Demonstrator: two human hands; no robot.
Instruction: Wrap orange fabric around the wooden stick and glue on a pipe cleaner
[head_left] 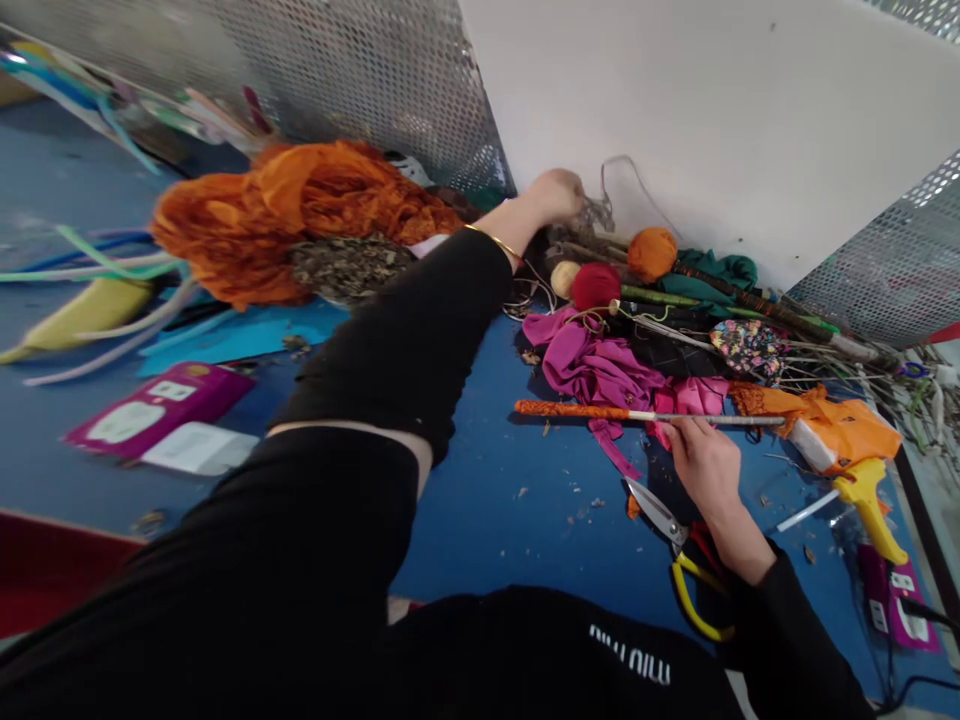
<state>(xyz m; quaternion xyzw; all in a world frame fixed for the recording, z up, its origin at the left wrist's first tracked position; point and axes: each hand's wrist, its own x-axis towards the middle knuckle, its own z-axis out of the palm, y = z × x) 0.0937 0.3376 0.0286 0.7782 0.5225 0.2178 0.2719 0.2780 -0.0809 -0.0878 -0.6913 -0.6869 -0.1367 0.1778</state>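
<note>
My right hand (705, 465) pinches a thin stick (574, 410) lying level above the blue table, its left part wrapped in orange material. Far forward, against the white panel, my left hand (556, 197) is closed on a grey cord (598, 210), which loops up to the right; its fingertips are turned away from me. Below the stick lie scissors (667, 515) with yellow and red handles, partly behind my right wrist. Magenta cloth (592, 365) is bunched just beyond the stick. A red ball (595, 287) and an orange ball (652, 254) rest among the branches.
A yellow glue gun (872, 510) lies at the right beside an orange packet (844, 430). Crumpled orange fabric (300, 210) is heaped at the left, near a purple package (161, 405). Perforated metal panels (360, 70) and a white panel (675, 100) border the blue table (495, 520).
</note>
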